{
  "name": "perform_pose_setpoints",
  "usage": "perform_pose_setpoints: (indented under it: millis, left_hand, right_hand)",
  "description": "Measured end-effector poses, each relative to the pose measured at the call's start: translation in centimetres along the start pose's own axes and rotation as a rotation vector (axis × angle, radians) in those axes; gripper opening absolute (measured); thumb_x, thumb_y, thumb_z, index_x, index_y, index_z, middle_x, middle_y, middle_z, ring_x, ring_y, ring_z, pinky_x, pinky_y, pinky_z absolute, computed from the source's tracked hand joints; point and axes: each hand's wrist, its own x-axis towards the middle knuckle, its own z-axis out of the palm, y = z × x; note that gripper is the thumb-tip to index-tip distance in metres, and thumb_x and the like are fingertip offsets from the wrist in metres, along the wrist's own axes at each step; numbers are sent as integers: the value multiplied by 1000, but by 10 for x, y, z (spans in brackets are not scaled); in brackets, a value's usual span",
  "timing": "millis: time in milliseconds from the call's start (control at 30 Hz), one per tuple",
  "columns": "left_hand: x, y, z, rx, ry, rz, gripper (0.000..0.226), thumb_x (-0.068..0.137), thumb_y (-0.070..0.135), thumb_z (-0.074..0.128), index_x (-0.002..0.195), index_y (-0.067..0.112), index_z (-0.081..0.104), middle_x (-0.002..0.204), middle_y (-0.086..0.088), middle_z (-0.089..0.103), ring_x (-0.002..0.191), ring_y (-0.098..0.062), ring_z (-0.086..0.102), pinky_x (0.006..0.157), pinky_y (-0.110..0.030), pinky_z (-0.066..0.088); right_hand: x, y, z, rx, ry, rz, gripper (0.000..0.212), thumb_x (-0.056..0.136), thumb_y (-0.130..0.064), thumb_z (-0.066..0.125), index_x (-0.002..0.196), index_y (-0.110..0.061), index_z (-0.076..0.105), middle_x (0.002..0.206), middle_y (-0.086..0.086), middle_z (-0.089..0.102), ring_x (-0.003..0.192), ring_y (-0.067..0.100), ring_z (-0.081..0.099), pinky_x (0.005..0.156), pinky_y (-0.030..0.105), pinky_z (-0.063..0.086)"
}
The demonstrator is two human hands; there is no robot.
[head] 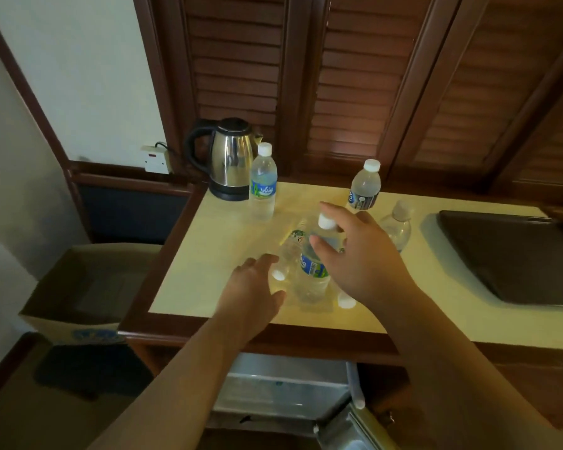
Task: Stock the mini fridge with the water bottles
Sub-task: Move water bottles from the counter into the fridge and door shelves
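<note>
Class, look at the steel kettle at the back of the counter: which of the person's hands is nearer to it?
Left. The left hand hovers in front of the kettle, by the lying bottles. The right hand is farther to the right, reaching around an upright bottle.

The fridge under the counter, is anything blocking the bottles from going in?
Nothing visible blocks it. The mini fridge is open below the counter, its door swung aside. The right hand is at an upright bottle directly above.
</note>
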Motion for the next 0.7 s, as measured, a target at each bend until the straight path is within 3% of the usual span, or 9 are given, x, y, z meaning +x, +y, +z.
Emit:
perform_pose_setpoints:
  millis: [67,133,200,267,367,433,533,667,700]
  left_hand:
    - [21,-2,12,-19,-17,-14,69,85,32,81,146,30,48,129,1,61,117,-19,59,98,-33,52]
    - [41,-4,23,-31,-21,-29,68,83,29,83,142,29,51,125,0,62,113,-21,61,96,-36,54]
    - [58,-9,34,-84,-31,-79,62,82,26,83,135,30,53,118,-2,62,106,-22,64,90,-38,58]
    - [69,-12,40,-108,-59,-162,56,87,30,78,135,32,50,111,-2,66,96,-22,67,84,-38,60]
    - [63,-16,38,25,-41,-204,51,95,44,64,142,29,51,106,-5,72,94,-26,68,80,-31,56]
    - [42,-17,27,32,55,-158,45,96,46,58,134,24,61,97,-5,73,84,-25,68,72,-27,53]
    - [-3,-20,2,-20,290,23,33,89,42,58,107,19,74,72,2,68,60,-20,62,59,-27,53]
    - [-74,-18,-37,-40,454,219,30,91,24,74,119,14,74,96,-2,75,82,-14,70,67,-30,60]
    - [-95,-16,-45,-32,469,259,31,92,24,74,121,14,73,103,-3,74,89,-10,68,69,-23,58]
  right_hand:
    - [11,1,7,8,45,11,46,98,-41,65,142,-37,52,117,-3,58,91,13,59,72,13,44]
    - [18,0,10,21,86,27,31,97,-37,67,126,-36,57,110,-4,59,81,10,58,63,12,40]
    - [20,1,10,34,116,41,24,96,-35,68,117,-37,57,107,-8,60,79,6,58,60,11,38]
    - [18,2,10,32,128,51,28,95,-35,70,121,-37,60,104,-14,58,80,2,57,62,8,36]
    - [2,-2,10,33,154,69,35,93,-38,72,127,-32,65,98,-19,52,81,2,56,65,9,39]
    - [-19,-5,9,28,202,32,35,92,-40,70,125,-29,67,95,-19,50,87,3,55,64,9,41]
    - [-55,-5,0,52,289,-25,36,91,-40,70,124,-24,69,98,-12,55,80,6,57,64,9,43]
    - [-113,-7,-18,109,367,-113,31,91,-29,77,119,-16,71,97,-12,56,75,5,56,68,7,41]
    - [-129,-8,-22,127,370,-123,31,90,-27,77,118,-16,71,95,-14,53,75,5,55,68,6,40]
